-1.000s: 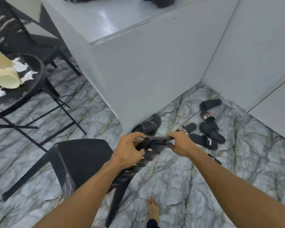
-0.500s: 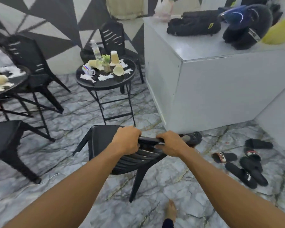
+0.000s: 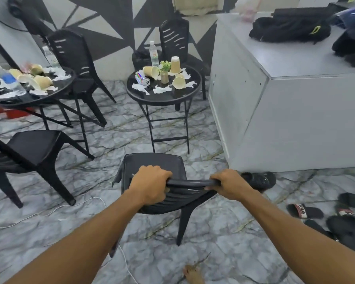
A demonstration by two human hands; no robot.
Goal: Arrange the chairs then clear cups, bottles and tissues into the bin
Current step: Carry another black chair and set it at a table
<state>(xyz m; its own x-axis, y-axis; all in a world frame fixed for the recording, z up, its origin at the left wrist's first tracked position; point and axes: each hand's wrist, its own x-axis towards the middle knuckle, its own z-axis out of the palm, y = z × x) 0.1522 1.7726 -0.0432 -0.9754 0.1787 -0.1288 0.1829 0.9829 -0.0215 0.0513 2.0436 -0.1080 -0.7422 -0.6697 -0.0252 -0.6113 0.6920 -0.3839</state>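
Both hands are on the black chair (image 3: 156, 163) in front of me. My left hand (image 3: 150, 184) is curled over the left end of its top rail, and my right hand (image 3: 230, 186) grips the right end, fingers wrapped under. The chair's seat faces away from me towards the round worktop (image 3: 162, 97), a short way off across the marble floor. I can't tell whether its front legs touch the floor.

On that worktop there are paper cups (image 3: 179, 82), some tipped over and one upside down, along with a clear bottle (image 3: 153, 54), a can (image 3: 142, 78), crumpled tissues (image 3: 161, 89) and a small plant (image 3: 164, 67). To the left, a second round worktop (image 3: 35, 100) carries more cups, bottles and tissues. Another black chair (image 3: 35, 144) stands near it. Dark slippers (image 3: 304, 211) lie scattered on the floor to my right.
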